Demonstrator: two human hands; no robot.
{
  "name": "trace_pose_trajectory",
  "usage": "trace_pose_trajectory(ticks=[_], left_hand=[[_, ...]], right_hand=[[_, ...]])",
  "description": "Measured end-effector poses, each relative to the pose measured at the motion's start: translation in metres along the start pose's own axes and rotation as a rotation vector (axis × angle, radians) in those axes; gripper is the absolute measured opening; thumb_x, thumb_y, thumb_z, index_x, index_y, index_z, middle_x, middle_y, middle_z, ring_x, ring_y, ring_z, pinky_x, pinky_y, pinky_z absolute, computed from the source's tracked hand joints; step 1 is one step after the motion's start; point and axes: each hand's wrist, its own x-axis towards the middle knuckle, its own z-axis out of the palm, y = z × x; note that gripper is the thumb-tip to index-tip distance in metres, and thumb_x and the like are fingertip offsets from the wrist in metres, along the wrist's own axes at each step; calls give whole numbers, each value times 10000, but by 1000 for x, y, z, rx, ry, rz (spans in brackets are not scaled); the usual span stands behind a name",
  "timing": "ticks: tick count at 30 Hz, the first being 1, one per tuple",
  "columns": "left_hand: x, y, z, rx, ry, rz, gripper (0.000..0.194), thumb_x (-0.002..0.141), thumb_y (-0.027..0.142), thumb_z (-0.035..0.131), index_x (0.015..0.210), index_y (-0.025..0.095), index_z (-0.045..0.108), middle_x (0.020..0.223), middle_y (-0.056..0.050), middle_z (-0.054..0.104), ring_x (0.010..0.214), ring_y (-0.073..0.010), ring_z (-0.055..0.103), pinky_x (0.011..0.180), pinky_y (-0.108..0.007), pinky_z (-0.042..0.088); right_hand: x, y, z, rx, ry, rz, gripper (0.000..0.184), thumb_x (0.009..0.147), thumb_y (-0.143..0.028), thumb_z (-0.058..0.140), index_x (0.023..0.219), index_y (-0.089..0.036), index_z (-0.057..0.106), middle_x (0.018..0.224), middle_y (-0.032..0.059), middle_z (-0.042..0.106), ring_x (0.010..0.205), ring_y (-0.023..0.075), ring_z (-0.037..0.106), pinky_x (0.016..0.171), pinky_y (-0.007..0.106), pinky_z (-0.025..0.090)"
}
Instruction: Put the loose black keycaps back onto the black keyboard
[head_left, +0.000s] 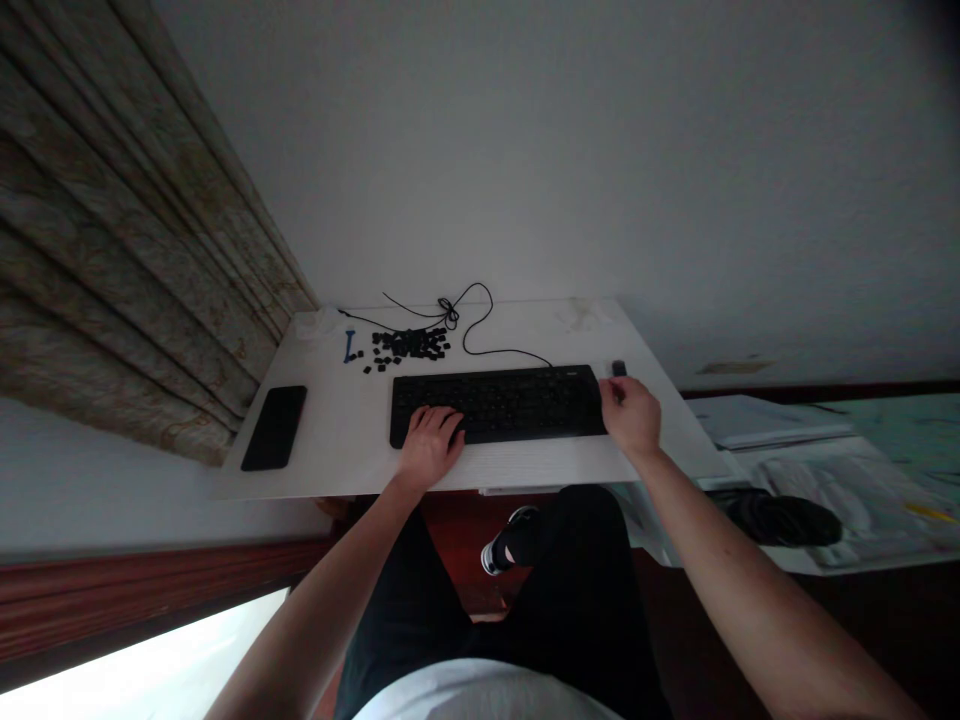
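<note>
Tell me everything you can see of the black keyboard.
It is a long, flat, black keyboard, matte plastic by its look, lying on the white desk. The left hand rests on its left-end keys; the right hand sits at its right end. A thin black cable leaves its far edge.
</note>
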Motion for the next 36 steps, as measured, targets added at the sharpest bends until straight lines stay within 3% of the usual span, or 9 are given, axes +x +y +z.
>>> trace_pose_trajectory(ticks=[4, 8, 10, 13, 16, 19, 28, 33, 36], left_hand=[[-3, 2, 2, 7, -4, 6, 277, 935, 242, 541, 1186, 190, 646, 1163, -112, 678, 1108, -261, 617, 1084, -515, 405], [4, -11, -5, -22, 11, -2, 285, 944, 261, 527, 1200, 218, 644, 1176, -98, 667, 1120, -249, 613, 1082, -494, 423], [18, -32, -14, 14, 29, -56, 294, 939, 267, 526, 1200, 218, 651, 1207, -106, 654, 1149, -259, 598, 1077, -478, 432], [48, -78, -29, 159, 44, -255, 346, 919, 272, 531, 1237, 197, 645, 1357, -139, 580, 1270, -307, 529, 1110, -496, 391], [73, -121, -39, 248, -55, -477, 475, 901, 328, 556, 1327, 121, 590, 1458, -195, 494, 1366, -343, 450, 1145, -476, 348], [83, -143, -40, 177, -210, -513, 494, 912, 332, 531, 1341, 94, 576, 1432, -197, 530, 1362, -307, 466, 1142, -416, 356], [89, -140, -31, 40, -146, -505, 229, 867, 204, 540, 1002, 162, 720, 1158, -154, 678, 1143, -285, 597, 1039, -407, 440], [91, -142, -35, -102, -28, -570, 192, 801, 101, 557, 895, 168, 710, 1070, -132, 707, 1108, -281, 609, 1080, -446, 406], [92, -140, -39, -217, 78, -621, 212, 802, 83, 561, 942, 158, 701, 1091, -129, 705, 1116, -271, 617, 1090, -472, 406]], right_hand=[[-27, 10, 5, -39, 38, -119, 372, 970, -418, 424, 846, -161, 662, 804, 126, 660, 795, 250, 579, 744, 361, 425], [-30, 9, 8, -98, 6, -153, 356, 978, -402, 427, 875, -159, 666, 848, 131, 655, 844, 261, 570, 745, 362, 399], [-28, 9, 8, -110, -2, -152, 363, 983, -402, 415, 884, -160, 667, 856, 131, 652, 849, 263, 563, 740, 360, 382], [-26, 10, 8, -119, 0, -143, 378, 992, -401, 394, 865, -163, 659, 847, 128, 650, 838, 263, 555, 731, 356, 359], [-25, 11, 8, -118, -8, -150, 386, 998, -403, 387, 845, -164, 648, 828, 121, 648, 815, 256, 554, 721, 351, 351], [-25, 11, 7, -110, -11, -155, 386, 1002, -402, 388, 835, -164, 642, 818, 115, 649, 803, 249, 558, 722, 350, 353], [-24, 8, 4, -50, -20, -123, 393, 993, -408, 377, 839, -173, 652, 815, 117, 651, 804, 252, 578, 739, 363, 375], [-23, 8, 4, -26, -26, -107, 401, 993, -412, 376, 825, -171, 650, 807, 118, 650, 790, 248, 583, 727, 357, 387], [-22, 10, 4, -13, -15, -104, 401, 992, -418, 381, 823, -172, 649, 805, 118, 646, 773, 241, 583, 721, 353, 400]])
